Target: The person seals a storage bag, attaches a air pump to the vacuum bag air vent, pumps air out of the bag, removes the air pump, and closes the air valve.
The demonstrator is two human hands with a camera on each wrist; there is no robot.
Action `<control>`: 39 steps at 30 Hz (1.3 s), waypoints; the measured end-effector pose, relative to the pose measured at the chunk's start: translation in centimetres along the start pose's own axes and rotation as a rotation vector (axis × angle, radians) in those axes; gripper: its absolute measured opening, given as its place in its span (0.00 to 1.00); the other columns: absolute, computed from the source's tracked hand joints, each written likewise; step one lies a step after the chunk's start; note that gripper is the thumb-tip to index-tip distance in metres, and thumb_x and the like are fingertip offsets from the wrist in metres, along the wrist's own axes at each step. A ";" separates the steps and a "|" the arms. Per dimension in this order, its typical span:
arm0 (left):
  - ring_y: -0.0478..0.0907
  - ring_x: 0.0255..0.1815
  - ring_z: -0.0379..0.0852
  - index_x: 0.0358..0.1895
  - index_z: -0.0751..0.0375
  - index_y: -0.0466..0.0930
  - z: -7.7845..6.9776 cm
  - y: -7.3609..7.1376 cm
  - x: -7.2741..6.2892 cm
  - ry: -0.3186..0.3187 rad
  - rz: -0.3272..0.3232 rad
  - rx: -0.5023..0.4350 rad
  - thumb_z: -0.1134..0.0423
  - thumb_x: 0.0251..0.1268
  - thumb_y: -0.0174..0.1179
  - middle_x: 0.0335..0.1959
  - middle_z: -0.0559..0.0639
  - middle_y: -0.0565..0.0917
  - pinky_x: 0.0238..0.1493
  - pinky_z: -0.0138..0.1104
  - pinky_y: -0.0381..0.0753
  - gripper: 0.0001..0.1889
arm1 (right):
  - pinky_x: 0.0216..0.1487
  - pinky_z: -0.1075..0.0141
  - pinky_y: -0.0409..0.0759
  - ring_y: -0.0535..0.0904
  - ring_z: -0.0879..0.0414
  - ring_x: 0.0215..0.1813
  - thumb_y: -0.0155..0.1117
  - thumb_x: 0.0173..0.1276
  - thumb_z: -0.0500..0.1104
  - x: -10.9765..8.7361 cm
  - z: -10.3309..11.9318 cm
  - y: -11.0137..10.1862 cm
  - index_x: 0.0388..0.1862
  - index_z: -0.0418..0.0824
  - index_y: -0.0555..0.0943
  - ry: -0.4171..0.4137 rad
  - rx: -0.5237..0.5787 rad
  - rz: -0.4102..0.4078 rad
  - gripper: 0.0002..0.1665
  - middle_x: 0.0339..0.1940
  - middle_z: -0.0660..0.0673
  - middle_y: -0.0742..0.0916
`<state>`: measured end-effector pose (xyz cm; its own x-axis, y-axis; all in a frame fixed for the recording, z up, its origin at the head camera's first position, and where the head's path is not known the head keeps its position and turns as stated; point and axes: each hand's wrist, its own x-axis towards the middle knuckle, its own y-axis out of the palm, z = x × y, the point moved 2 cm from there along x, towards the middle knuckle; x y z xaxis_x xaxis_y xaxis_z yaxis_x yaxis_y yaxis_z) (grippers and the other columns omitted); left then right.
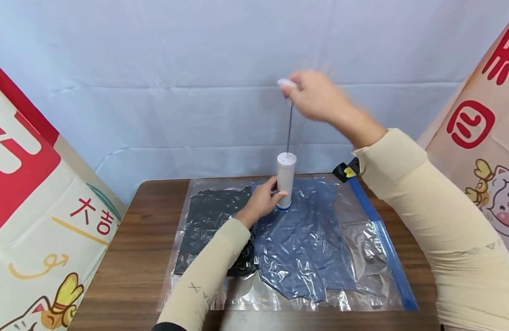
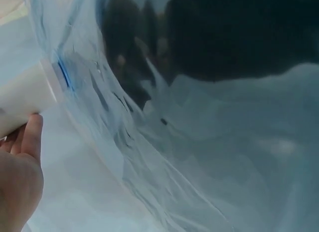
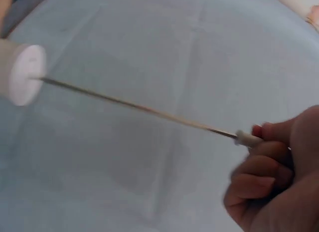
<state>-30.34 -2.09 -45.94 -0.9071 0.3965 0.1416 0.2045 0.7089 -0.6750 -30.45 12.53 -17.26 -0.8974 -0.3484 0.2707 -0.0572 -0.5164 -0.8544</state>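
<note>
A white hand pump stands upright on a clear vacuum storage bag, its blue-ringed base against the plastic. My left hand grips the pump's barrel low down, fingers and thumb around it; the left wrist view shows the same barrel. High above, my right hand holds the white pump handle, fingers curled round it. The thin metal rod stretches long between handle and barrel. Inside the bag lie dark folded clothing on the left and blue clothing on the right.
A blue zip strip runs along the bag's right edge, with a black and yellow slider clip at its far end. The brown wooden table meets a pale cloth backdrop. Printed banners stand at both sides.
</note>
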 end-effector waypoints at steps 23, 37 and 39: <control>0.76 0.68 0.51 0.75 0.58 0.65 -0.9 -0.1 0.1 -0.005 0.049 0.016 0.52 0.76 0.58 0.68 0.57 0.77 0.64 0.42 0.78 0.30 | 0.28 0.63 0.69 0.70 0.54 0.24 0.50 0.83 0.44 -1.1 -3.9 4.7 0.43 0.32 0.82 0.031 0.084 0.155 0.18 0.38 0.37 0.85; 0.77 0.66 0.52 0.75 0.60 0.64 -0.7 0.1 0.0 0.008 0.046 0.042 0.52 0.76 0.58 0.66 0.59 0.78 0.63 0.40 0.78 0.30 | 0.31 0.61 0.62 0.64 0.52 0.29 0.50 0.82 0.54 -0.5 0.4 -2.8 0.47 0.36 0.85 0.111 0.080 -0.029 0.24 0.37 0.44 0.80; 0.77 0.66 0.52 0.75 0.61 0.64 -0.7 0.0 -0.1 -0.002 0.038 0.031 0.52 0.76 0.58 0.66 0.59 0.78 0.63 0.41 0.78 0.31 | 0.34 0.60 0.63 0.66 0.51 0.32 0.51 0.82 0.55 -0.4 0.9 -2.7 0.46 0.37 0.85 0.087 0.079 -0.048 0.24 0.38 0.44 0.82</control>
<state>-29.98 -1.79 -45.45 -0.8997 0.4215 0.1137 0.2274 0.6749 -0.7020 -29.52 13.39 -14.69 -0.9292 -0.2543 0.2683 -0.0699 -0.5918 -0.8030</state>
